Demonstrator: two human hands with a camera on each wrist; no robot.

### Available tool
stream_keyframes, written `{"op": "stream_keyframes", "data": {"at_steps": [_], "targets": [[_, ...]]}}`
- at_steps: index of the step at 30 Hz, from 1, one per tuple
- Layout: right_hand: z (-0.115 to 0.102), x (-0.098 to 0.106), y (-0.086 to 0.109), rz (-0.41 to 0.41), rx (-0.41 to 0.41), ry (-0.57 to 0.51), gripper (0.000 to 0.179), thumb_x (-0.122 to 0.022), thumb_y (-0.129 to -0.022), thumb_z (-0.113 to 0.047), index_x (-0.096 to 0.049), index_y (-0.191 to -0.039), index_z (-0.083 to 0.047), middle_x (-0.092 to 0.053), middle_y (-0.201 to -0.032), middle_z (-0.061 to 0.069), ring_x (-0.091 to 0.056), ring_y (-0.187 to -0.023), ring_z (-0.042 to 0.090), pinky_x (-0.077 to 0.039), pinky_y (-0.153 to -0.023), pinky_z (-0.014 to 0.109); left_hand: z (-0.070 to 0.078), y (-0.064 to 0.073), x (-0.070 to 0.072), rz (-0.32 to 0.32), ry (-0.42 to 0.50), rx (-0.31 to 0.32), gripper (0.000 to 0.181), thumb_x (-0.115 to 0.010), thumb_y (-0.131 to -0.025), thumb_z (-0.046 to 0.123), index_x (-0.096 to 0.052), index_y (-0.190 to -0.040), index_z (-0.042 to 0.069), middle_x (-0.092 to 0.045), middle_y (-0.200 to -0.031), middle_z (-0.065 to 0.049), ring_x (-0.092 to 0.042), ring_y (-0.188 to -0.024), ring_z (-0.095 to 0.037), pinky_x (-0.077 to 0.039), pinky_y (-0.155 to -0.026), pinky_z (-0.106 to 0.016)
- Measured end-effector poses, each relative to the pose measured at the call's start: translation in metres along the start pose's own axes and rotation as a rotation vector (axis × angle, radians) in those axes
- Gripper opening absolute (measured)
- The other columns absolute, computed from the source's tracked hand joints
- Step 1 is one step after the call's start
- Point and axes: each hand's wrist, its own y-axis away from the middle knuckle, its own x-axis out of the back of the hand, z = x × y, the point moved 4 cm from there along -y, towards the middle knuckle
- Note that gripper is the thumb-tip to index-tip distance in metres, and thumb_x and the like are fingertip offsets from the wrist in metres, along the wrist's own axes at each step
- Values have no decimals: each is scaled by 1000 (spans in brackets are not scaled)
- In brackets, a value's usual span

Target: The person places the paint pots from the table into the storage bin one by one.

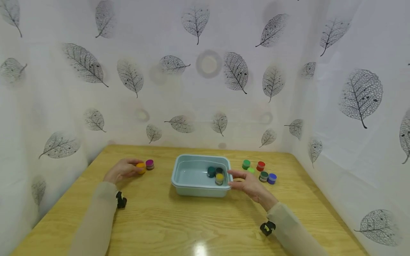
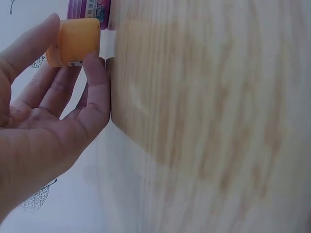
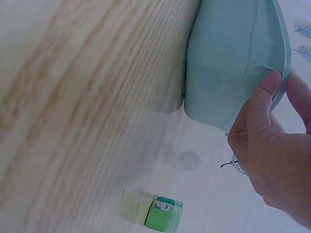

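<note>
At the left of the table, my left hand pinches a small orange paint jar between thumb and fingers. Right beside it stands a purple paint jar. My right hand grips the right-end rim of a light blue plastic bin, as the right wrist view also shows. Inside the bin, toward its right end, are a dark teal jar, a dark jar and a yellow jar, grouped together.
Several more paint jars stand right of the bin: green, red, light green, dark green and blue. A leaf-printed white curtain surrounds the wooden table at the back and sides.
</note>
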Motion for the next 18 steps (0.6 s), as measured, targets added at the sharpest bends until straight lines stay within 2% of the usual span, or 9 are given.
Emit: {"op": "stream_keyframes", "data": {"at_steps": [4,7,11,15,18], "targets": [[0,0,0,1,-2,2,63,-71,-90,-8,-43,-146,1,-38,-144,27,-58,-105,17,-56,-97,42,0,4,5,2,-5,-10,65,-69,-91,9,-37,-145,-8,-50,-136,-22,-65,-101,-13,-56,-96,-34],[-1,0,1,2,-2,2,63,-71,-90,-8,-43,-146,1,-37,-145,26,-58,-106,18,-57,-95,39,2,7,7,-8,-10,-48,65,-69,-92,12,-37,-146,-7,-51,-136,-19,-66,-101,-13,-56,-96,-35],[-1,0,1,9,-5,0,62,-70,-90,-7,-43,-145,1,-38,-144,26,-58,-106,18,-58,-93,36,7,8,5,-39,39,-121,67,-69,-92,11,-35,-146,-9,-46,-141,-24,-65,-102,-10,-54,-99,-36],[0,0,1,8,-7,6,62,-69,-91,-7,-43,-146,1,-39,-143,26,-58,-106,18,-56,-96,40,12,7,2,-56,53,-160,70,-70,-91,13,-32,-147,-10,-39,-148,-26,-63,-103,-5,-55,-98,-32],[0,0,1,3,-5,9,62,-69,-91,-8,-43,-146,0,-39,-142,26,-59,-105,18,-55,-98,44,16,8,-1,-49,45,-173,71,-71,-91,16,-34,-146,-8,-47,-141,-20,-64,-102,-5,-55,-98,-31]]}}
